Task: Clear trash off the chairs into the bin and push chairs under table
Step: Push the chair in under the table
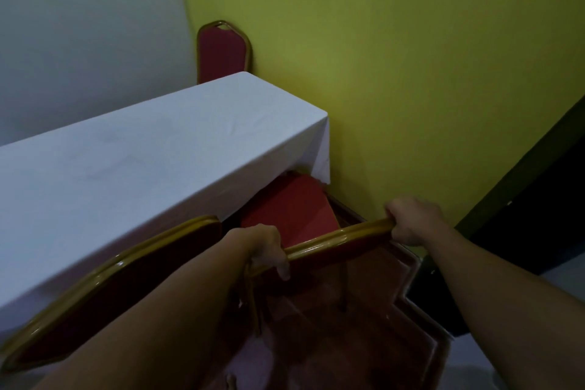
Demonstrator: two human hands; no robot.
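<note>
Both hands, left hand (267,247) and right hand (411,220), grip the gold-framed red padded chair's (294,209) backrest top (fingers curled round it) at the white-clothed table's (133,161) corner.

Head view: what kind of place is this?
Probably a banquet or function room: a long table under a white tablecloth, red padded chairs with gold frames, and red patterned carpet.

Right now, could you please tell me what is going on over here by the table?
A person is handling the end chair beside the green wall. The left hand and right hand each grip the gold top rail of its back. Its red seat sits partly under the white-clothed table. A second chair stands close on the left, and a third chair at the table's far end. No trash or bin shows.
</note>
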